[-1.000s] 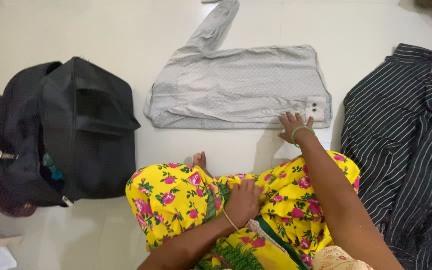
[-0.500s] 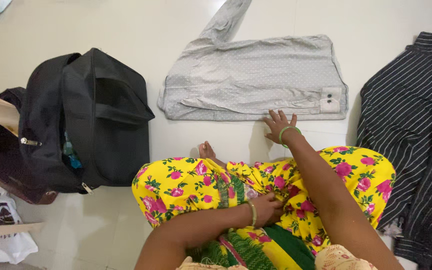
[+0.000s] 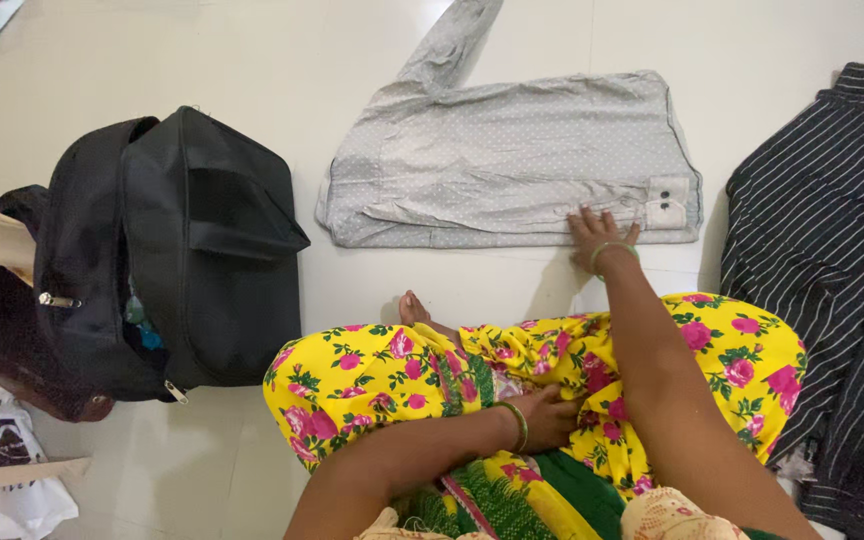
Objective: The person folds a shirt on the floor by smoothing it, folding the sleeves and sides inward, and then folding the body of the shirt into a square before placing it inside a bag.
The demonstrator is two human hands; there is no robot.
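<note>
Black backpack (image 3: 167, 255) at left, unzipped, contents hard to make out. Left hand (image 3: 550, 418) resting loosely on yellow floral lap (image 3: 402, 375), grasping nothing, fingers partly hidden in fabric. Folded grey shirt (image 3: 512, 165) on floor, far centre, one sleeve cut off at top. Right hand (image 3: 597, 232) flat, fingers spread, pressing shirt's near edge. Striped garment (image 3: 832, 250) cut off right.

The person wears a bright yellow garment (image 3: 382, 385) printed with pink roses and green leaves, with a green panel (image 3: 572, 495) lower down. Both forearms are bare, with no sleeves showing. A thin green bangle rings the right wrist (image 3: 612, 250), and another green bangle circles the left wrist (image 3: 519, 425)
</note>
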